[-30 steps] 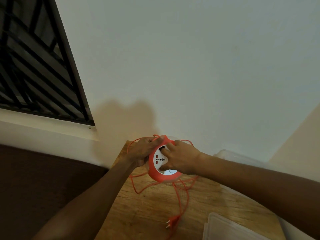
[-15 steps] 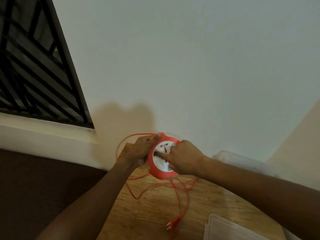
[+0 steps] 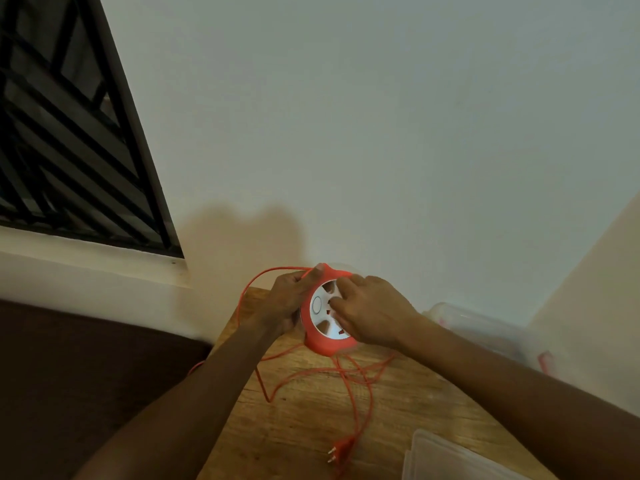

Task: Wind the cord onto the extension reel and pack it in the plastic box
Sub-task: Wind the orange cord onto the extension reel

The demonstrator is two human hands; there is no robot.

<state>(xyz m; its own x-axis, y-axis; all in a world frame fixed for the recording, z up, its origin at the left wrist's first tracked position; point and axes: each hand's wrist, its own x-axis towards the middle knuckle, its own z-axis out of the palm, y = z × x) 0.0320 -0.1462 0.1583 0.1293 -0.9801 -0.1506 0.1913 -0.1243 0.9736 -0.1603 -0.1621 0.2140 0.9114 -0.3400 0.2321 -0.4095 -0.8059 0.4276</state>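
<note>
Since the earlier frames, the white face of the extension reel has turned: its sockets and round button sit at new angles, and the loop of orange cord arching off to the left has grown wider. The reel stands tilted on edge, held just above the far end of the wooden table, near the wall. The left hand grips the reel's orange rim from the left, fingers curled round it and the thumb pressed on the top edge, where the cord passes under it. The right hand lies over the white face with its fingers bent and close together, the fingertips hooked into the recesses of the face. Loose cord hangs from the bottom of the reel and sprawls in tangled loops across the table, ending in the plug, which lies flat on the wood near the bottom edge. A clear plastic lid rests just right of the plug. The plastic box stands behind the right forearm, blurred, by the wall.
</note>
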